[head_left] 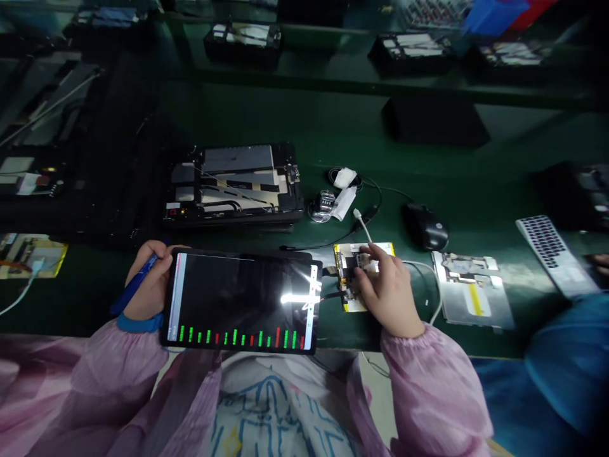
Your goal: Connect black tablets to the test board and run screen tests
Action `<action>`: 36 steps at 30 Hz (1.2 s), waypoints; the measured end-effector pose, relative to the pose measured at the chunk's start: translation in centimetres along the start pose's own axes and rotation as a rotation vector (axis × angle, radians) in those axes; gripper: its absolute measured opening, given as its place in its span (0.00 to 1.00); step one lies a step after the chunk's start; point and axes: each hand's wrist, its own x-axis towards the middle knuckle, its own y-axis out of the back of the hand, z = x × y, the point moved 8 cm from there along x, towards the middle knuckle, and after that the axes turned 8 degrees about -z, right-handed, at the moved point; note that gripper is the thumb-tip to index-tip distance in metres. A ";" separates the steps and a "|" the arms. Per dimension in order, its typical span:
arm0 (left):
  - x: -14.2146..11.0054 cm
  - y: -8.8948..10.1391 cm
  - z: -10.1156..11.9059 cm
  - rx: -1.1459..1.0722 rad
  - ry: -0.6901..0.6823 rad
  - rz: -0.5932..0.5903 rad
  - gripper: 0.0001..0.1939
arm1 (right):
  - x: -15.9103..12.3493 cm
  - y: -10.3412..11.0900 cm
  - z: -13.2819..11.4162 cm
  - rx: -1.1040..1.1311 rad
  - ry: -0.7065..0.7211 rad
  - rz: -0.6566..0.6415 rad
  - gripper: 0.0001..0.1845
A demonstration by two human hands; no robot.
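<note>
Curled closed around a blue pen (134, 287), barrel slanting down and left out of the fist: the left hand (150, 282), just behind the left edge of a black tablet (240, 301); on that tablet's screen, a row of green and red bars along the lower edge, with a bright glare across the right side; lowered over a yellow-edged circuit board (364, 274): the right hand (387, 293), fingers bent and touching the board, though whether anything small was pinched between them could not be told; the board lying flat on a dark green workbench (328, 136), just right of the tablet, with dark ribbon cables running between the two; a white cable plug (362, 225) reaching the top of the board; beyond, an opened tablet housing (233, 184) with exposed internals, plus a small coil of black cable (345, 181) and a black computer mouse (425, 228); to the right, a metal-backed panel (471, 290) and a keypad (552, 254); along the far shelf, black trays of parts (242, 44); pink gathered sleeves (431, 387) on both forearms; at the lower right, a blue sleeve (566, 362) of a nearby person.
</note>
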 end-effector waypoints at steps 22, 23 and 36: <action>0.1 0.6 0.0 0.034 0.004 0.025 0.14 | 4.5 -1.9 -3.6 -0.071 0.418 -0.735 0.08; 0.0 0.6 0.0 0.039 0.003 0.027 0.13 | 4.1 -1.7 -3.3 -0.059 0.399 -0.679 0.08; 0.2 0.5 -0.1 0.008 0.018 0.071 0.14 | -2.5 -0.9 -1.6 0.104 -0.099 0.101 0.06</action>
